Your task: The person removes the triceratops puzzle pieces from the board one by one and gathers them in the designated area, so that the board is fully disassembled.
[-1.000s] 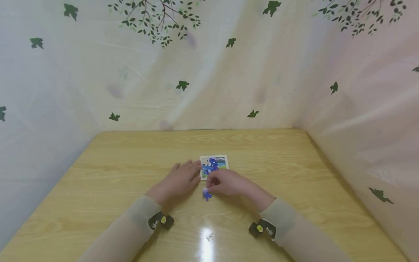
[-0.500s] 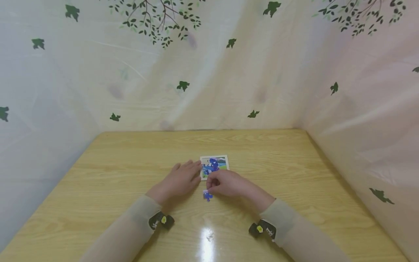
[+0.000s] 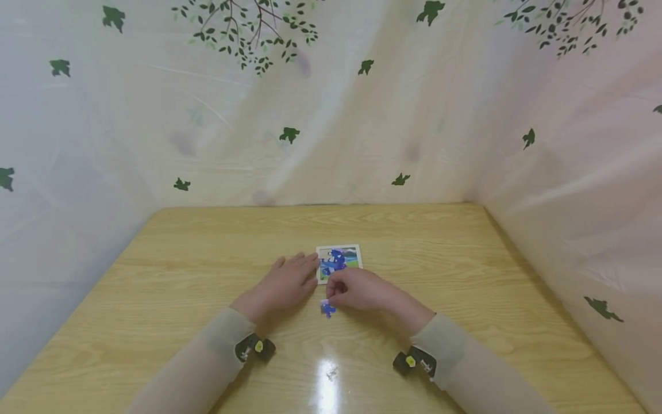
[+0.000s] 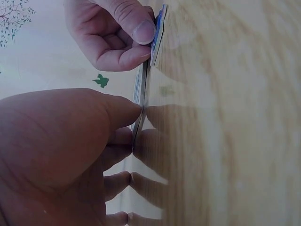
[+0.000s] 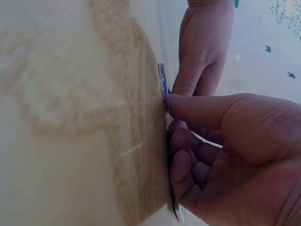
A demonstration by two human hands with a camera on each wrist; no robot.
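Closed to a narrow pinch, the right-hand grip has hold of a small, thin, blue-and-lilac jigsaw piece (image 3: 327, 309) by its one o'clock edge; the right hand (image 3: 360, 289) curls its other fingers toward the palm. Nearest, two beige sleeves (image 3: 476, 368) reach in from about seven and five o'clock, each with a black device (image 3: 264, 349) at the wrist. Between the hands, the piece sits at or just above the yellowish wood-grain desk (image 3: 155, 276). At ten o'clock from it, the left hand (image 3: 287, 282) lies low, fingers extended and holding nothing, touching the nine o'clock edge of a white-bordered rectangular puzzle tray (image 3: 359, 257). That tray, bearing blue and green picture pieces, lies at twelve o'clock from the pinched piece. Farthest back hangs pale cloth (image 3: 217, 138) with dark green shapes.
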